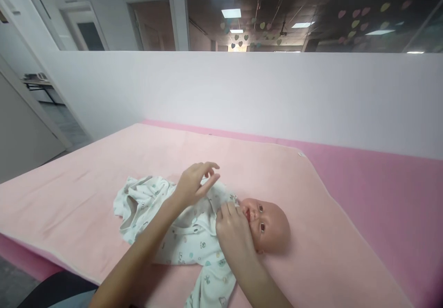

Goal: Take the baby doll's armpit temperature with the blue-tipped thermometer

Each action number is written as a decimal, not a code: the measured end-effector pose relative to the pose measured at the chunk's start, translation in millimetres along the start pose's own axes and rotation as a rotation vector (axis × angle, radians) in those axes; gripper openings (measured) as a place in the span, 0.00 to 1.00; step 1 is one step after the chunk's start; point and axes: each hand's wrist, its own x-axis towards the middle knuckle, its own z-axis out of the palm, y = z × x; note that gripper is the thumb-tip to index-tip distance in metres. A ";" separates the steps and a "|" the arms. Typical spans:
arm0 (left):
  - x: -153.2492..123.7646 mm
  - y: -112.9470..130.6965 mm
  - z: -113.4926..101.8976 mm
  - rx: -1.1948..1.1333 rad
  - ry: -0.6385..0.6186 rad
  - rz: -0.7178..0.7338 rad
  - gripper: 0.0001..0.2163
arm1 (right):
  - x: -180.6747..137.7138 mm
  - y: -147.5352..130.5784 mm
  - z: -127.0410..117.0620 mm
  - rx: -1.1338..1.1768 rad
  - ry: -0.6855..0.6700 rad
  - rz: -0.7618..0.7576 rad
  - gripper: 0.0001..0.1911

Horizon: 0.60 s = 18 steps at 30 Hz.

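A baby doll lies on its back on a pale pink blanket (104, 174), its bald head (268, 225) to the right. It wears a white printed romper (187, 243) that spreads out to the left. My left hand (195, 183) hovers just above the doll's chest, fingers loosely spread and holding nothing. My right hand (233, 232) rests at the doll's neck, fingers curled and pinching the romper's collar beside the chin.
The blanket covers a brighter pink mat (380, 174) that shows at the back and right. A white partition wall (242, 91) rises straight behind the mat. The mat's near left edge drops off to the floor (14, 289).
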 end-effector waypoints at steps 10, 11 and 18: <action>15.6 -49.0 88.5 0.009 -0.530 -0.111 0.23 | -45.4 50.5 -1.3 0.317 0.183 -0.030 0.08; 12.7 -49.5 88.4 0.011 -0.547 -0.154 0.24 | -48.3 62.2 -2.7 0.398 0.205 -0.013 0.09; 13.5 -45.4 86.7 0.146 -0.598 -0.308 0.28 | -52.9 126.7 20.1 1.069 0.159 0.373 0.15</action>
